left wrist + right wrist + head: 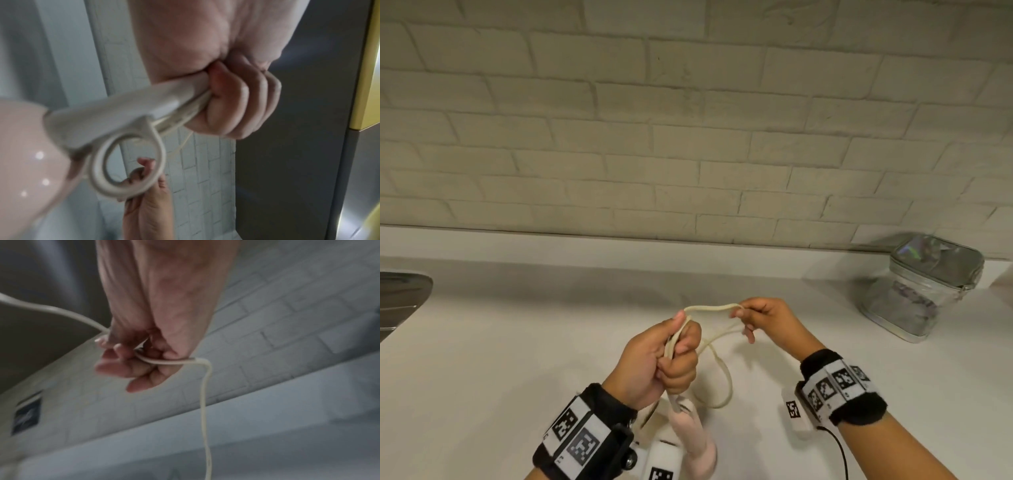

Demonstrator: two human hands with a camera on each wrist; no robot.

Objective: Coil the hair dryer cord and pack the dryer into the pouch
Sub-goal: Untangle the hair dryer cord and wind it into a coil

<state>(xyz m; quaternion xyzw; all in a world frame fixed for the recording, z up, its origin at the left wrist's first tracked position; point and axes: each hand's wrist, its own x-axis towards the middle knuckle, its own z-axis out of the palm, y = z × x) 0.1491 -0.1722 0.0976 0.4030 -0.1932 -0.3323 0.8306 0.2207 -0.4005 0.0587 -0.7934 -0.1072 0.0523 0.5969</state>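
Note:
My left hand (671, 356) grips gathered loops of the cream cord (717, 370) above the white counter. The pale pink hair dryer (693, 442) hangs below that fist, with its handle end and hanging ring (127, 165) close to the left wrist camera. My left fingers (236, 104) curl round the cord bundle at the dryer's strain relief. My right hand (756, 317) pinches a stretch of cord (164, 361) to the right of the left fist, and a strand drops from it. The clear silver-trimmed pouch (924, 287) stands at the back right by the wall.
A white brick wall (688, 120) runs behind the counter (517, 342). A dark metal object (400, 301) sits at the left edge. A black cable (839, 452) trails from my right wrist band.

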